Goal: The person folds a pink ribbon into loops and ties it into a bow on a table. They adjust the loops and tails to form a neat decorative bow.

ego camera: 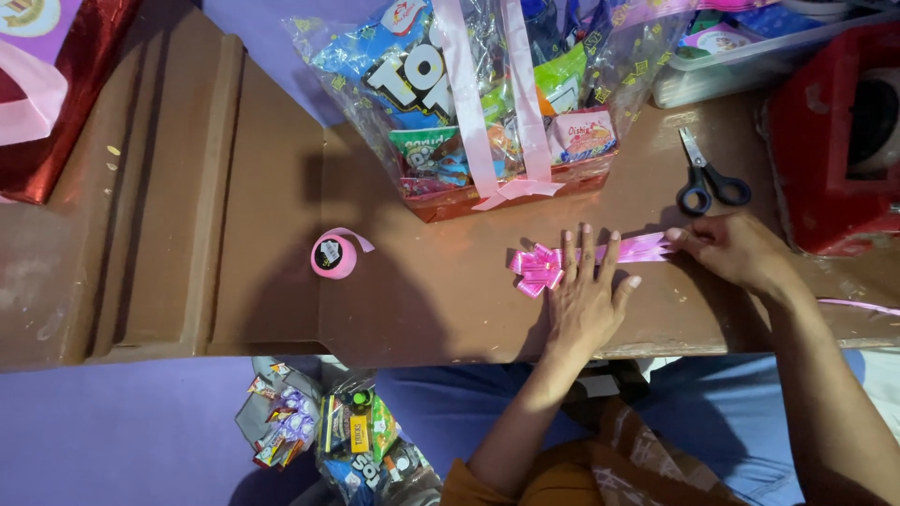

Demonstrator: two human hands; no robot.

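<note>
**Head view: flattening and drawing a pink pull-bow ribbon**

We see the left hand [586,295] pressed flat, fingers spread, on the brown cardboard work surface [422,300], pinning the pink ribbon [642,247] just beside its gathered bow [536,269]; the right hand [733,248] is closed in a pinch on the ribbon's free end, so the two hands sit apart with the strip stretched between them. The bow lies at the left fingertips, in front of the cellophane-wrapped snack hamper [487,94]; a pink ribbon roll [335,255] stands well to the left; scissors [710,178] rest just beyond the right hand.

To do this step well, in our judgement: keep the left palm steady so the loops do not slide; pull along the strip's own line, not upward; hold the end near its tip; draw gently, since thin foil ribbon is likely to crease or tear.
</note>
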